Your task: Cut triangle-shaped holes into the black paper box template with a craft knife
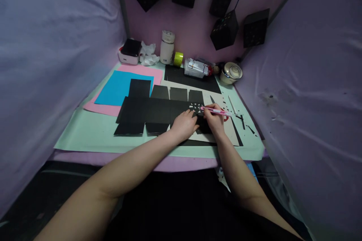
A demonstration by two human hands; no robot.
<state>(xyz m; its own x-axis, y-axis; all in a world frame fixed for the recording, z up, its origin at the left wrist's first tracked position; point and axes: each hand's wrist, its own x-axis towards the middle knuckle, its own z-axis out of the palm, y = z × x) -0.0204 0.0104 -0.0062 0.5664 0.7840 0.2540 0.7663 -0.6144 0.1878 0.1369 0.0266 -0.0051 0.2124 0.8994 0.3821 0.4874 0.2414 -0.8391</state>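
A black paper box template (152,111) with flaps along its edges lies flat across the table. Small triangular cutouts (195,106) show pale near its right end. My left hand (184,125) rests on the template just below these cutouts, fingers laid out flat and holding nothing. My right hand (214,118) is closed around a slim pink craft knife (219,111), its tip over the right edge of the cutouts. Beneath the template's right part is a whitish board (226,133). A pair of scissors with red handles (226,118) lies partly hidden behind my right hand.
Blue paper (121,86) and pink paper (106,110) lie at left. Along the back stand a white bottle (167,49), yellow tape (178,59), a clear box (195,68) and a lidded jar (231,73). Black scraps (242,121) lie at right. Black paper boxes (224,30) hang above.
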